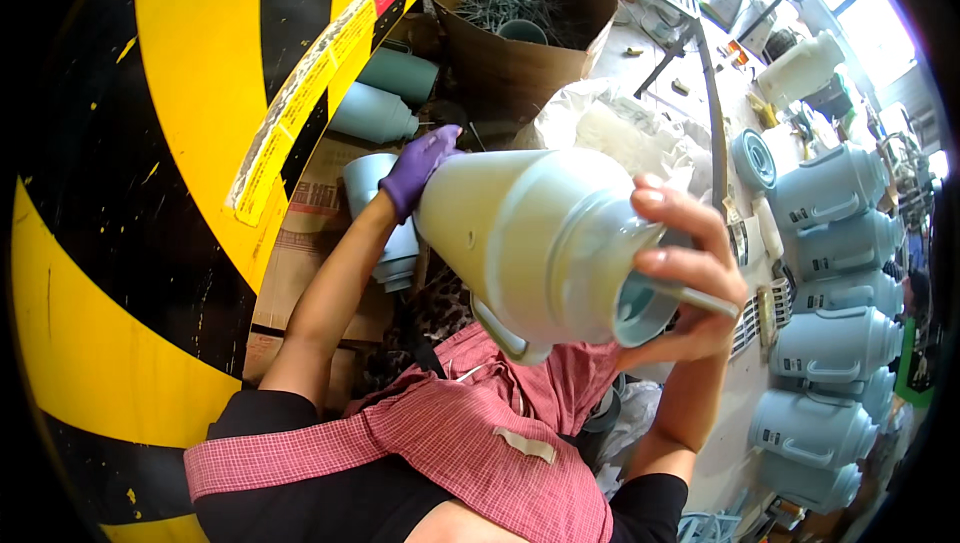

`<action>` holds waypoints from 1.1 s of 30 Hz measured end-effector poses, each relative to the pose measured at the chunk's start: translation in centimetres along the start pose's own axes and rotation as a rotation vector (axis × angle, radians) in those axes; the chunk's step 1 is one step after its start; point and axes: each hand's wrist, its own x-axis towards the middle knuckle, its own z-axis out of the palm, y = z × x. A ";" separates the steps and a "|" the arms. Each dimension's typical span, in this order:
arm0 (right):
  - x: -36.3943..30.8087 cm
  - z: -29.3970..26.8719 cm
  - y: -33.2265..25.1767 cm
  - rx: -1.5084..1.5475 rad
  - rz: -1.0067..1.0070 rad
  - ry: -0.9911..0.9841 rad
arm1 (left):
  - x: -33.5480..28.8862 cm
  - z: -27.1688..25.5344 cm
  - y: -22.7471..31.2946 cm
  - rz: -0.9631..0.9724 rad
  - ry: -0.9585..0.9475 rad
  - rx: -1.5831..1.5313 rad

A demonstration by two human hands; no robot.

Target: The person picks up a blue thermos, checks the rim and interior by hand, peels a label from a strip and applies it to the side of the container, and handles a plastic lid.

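A large pale blue plastic jug body [500, 213] lies tilted across the front of me, its open mouth toward the lower right and its handle hanging beneath. My left hand [425, 168], in a purple glove, grips the far-left base end. At the mouth, my bare right hand [690, 268] has its fingers curled round the rim. A thin, flat, pale strip [700, 298] shows between those fingers, crossing the opening; its kind is unclear. Close to my left forearm lies another light blue jug body [385, 203]. The inside of the held jug is mostly hidden.
A yellow-and-black striped machine panel [200, 73] rises at my left. Beyond stands a round brown bin [570, 63] of thin greenish sticks. Several blue jugs [835, 343] line the bench [715, 413] at right. Cardboard [325, 233] and a white plastic bag [600, 128] lie around.
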 end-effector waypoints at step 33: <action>5.0 -1.4 3.9 -0.769 -0.160 0.407 | 13.3 6.3 26.7 0.484 -0.012 0.418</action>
